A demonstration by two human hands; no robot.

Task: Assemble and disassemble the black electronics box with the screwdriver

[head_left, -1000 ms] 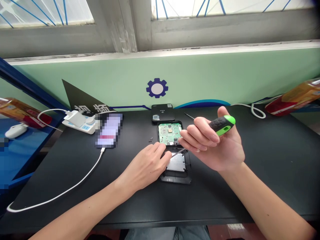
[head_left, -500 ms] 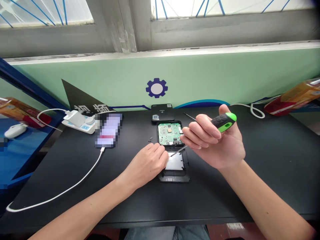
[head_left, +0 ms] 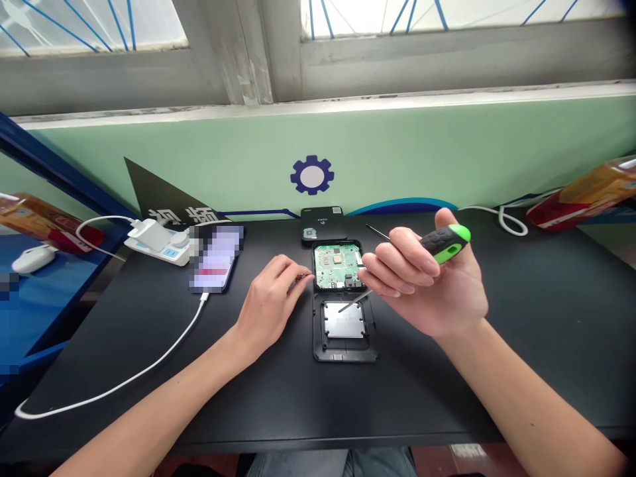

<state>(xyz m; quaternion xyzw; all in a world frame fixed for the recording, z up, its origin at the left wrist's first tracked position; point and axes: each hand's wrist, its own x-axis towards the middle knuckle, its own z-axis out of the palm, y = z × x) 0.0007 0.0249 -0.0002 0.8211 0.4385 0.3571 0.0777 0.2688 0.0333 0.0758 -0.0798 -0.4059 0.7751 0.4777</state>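
Observation:
My right hand (head_left: 422, 278) is wrapped round a screwdriver (head_left: 444, 244) with a black and green handle. A grey shaft slants out below the fingers over the cover, and a second thin dark tip (head_left: 376, 230) sticks out above them; its kind is unclear. My left hand (head_left: 271, 298) is beside the open device (head_left: 338, 265), a black case with a green circuit board. Its thumb and fingertips are closed together where small dark screws (head_left: 297, 279) lie; what they pinch is too small to make out. The black cover (head_left: 344, 356), with a silver metal plate (head_left: 344, 320), lies in front of the device.
A closed black box (head_left: 324, 225) stands behind the device against the green partition. On the left lie a phone (head_left: 216, 258) with a white cable (head_left: 124, 383) and a white power strip (head_left: 159, 242). A drink bottle (head_left: 581, 195) leans at the right, and a white mouse (head_left: 34, 259) is far left.
My left hand has moved left and back, off the cover to the small screws, uncovering the metal plate. My right hand has stayed in place with the screwdriver.

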